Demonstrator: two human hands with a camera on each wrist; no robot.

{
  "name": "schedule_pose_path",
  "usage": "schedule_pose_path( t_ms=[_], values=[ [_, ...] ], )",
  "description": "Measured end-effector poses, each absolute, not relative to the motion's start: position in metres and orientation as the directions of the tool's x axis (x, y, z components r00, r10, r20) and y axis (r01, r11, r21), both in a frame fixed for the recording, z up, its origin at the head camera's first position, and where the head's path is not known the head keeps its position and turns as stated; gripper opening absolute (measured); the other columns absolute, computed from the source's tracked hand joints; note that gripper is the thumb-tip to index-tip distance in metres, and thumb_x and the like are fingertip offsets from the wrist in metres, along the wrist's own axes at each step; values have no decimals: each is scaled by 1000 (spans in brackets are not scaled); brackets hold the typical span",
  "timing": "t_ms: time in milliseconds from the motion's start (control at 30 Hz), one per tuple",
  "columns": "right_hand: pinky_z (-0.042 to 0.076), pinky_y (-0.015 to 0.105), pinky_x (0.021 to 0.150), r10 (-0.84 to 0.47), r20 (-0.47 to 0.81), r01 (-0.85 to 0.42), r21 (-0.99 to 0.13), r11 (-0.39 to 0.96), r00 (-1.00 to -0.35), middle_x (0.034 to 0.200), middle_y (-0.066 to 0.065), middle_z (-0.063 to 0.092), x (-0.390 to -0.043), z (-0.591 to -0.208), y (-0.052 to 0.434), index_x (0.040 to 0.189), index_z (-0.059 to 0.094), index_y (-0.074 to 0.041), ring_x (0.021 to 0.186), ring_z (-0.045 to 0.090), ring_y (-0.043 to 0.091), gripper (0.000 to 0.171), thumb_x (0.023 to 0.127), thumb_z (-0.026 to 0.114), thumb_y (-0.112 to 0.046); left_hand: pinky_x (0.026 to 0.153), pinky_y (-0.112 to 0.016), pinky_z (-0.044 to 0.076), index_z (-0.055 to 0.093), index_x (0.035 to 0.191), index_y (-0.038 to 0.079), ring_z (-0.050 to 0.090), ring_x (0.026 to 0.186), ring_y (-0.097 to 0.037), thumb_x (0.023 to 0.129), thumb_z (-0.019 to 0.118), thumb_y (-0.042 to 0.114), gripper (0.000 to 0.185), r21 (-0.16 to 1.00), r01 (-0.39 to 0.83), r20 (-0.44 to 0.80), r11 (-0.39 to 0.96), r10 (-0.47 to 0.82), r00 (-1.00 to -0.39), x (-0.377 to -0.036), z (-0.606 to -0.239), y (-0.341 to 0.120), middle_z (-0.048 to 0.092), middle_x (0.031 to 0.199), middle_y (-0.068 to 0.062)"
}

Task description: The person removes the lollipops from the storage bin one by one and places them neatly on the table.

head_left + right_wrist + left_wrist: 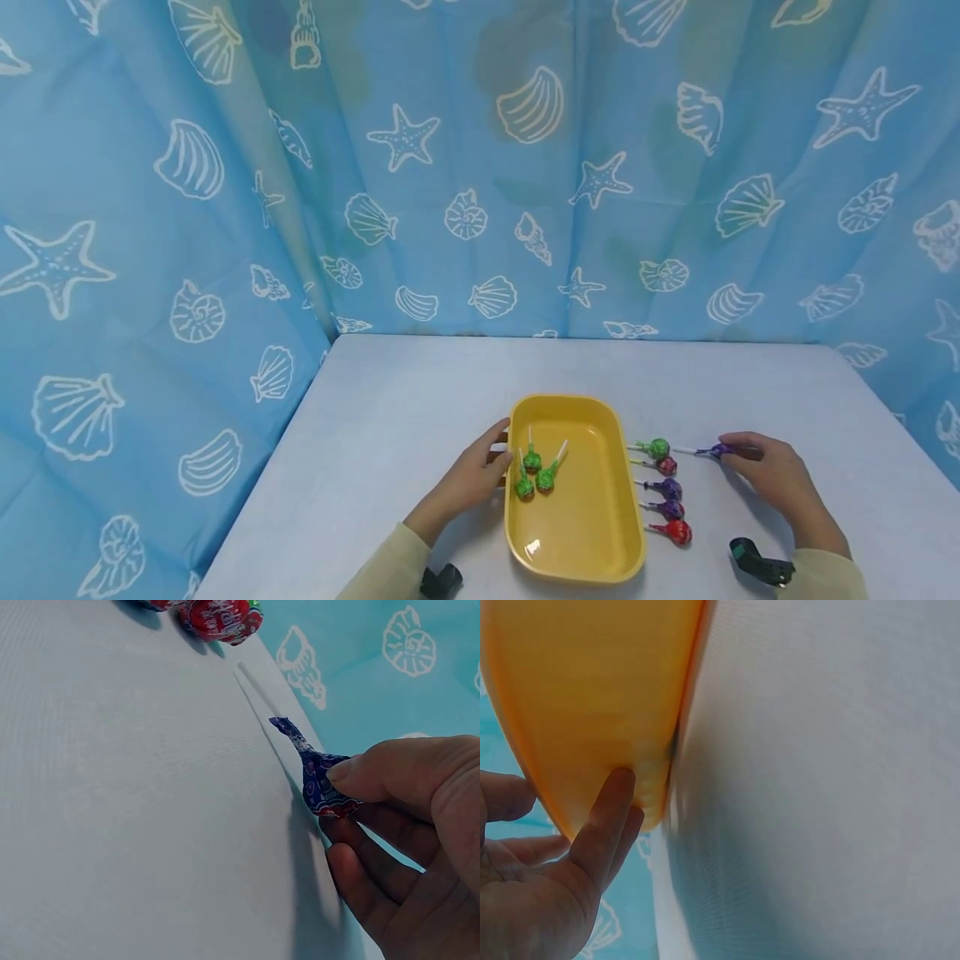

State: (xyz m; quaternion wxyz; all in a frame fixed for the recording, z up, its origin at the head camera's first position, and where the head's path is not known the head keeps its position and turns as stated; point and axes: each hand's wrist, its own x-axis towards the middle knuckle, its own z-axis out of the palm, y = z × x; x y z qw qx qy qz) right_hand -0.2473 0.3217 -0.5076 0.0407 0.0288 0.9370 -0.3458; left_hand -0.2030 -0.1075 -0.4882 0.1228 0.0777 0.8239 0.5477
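**Two hands at a yellow tray, one pinching a purple lollipop**

Two bare hands work low in the head view, on a pale grey table [390,417] backed by a blue curtain [187,250] printed with white shells and starfish. The left hand [471,479] sits at lower centre, against the left wall of the yellow tray [592,533]. Its fingers are straight and relaxed, their tips touching the tray's outer side; the left wrist view shows one fingertip [615,791] pressed flat to the orange-yellow wall, with nothing held in the palm.

Inside the tray, toward its upper left part, lie three green lollipops [534,473], close together, their white sticks pointing up and away.

The right hand [772,479] is at the lower right of the head view, well apart from the tray. Its thumb and fingers are curled and pinch the wrapped head of a purple lollipop [720,451], whose white stick points left toward the tray. In the right wrist view the purple lollipop [321,787] is at right of centre, gripped between thumb and fingers, its twisted wrapper neck and stick slanting to the upper left, low over the table; whether it touches the surface cannot be told.

Between the tray and the right hand, a column of five loose lollipops [663,492] lies on the table just beside the tray's right rim: one green at the top, then red, two purple, and red at the bottom.
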Motion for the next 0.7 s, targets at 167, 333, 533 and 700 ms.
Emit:
schedule_pose_path(
  t_ms=[167,333,533,700],
  values=[
    [43,72,98,11,-83,62,-638,768,-996,131,37,55,-246,-509,321,129,60,9,121,48,57,41,95,67,-11,92,-36,60,29,161,12,56,129,-32,108,48,18,57,927,6,-104,375,275,-956,-203,-489,-108,46,150,-15],
    [43,72,97,4,-69,47,-637,769,-998,131,36,55,-246,-510,322,129,60,8,121,49,56,40,95,67,-12,92,-35,60,29,161,12,56,129,-33,108,48,17,57,934,15,-92,358,281,-955,-203,-490,-109,46,150,-15],
    [44,71,97,8,-77,55,-642,765,-997,132,36,54,-245,-513,322,130,60,8,121,49,56,41,95,67,-13,92,-36,60,29,161,11,56,130,-33,108,49,16,57,936,13,-92,352,279,-956,-202,-490,-109,46,150,-15],
    [46,69,97,23,-65,59,-650,758,-998,131,36,56,-245,-515,320,130,59,8,120,50,55,42,95,68,-13,92,-35,60,29,161,11,55,130,-34,108,48,15,56,939,12,-91,344,282,-955,-202,-490,-110,46,150,-16]
  ],
)
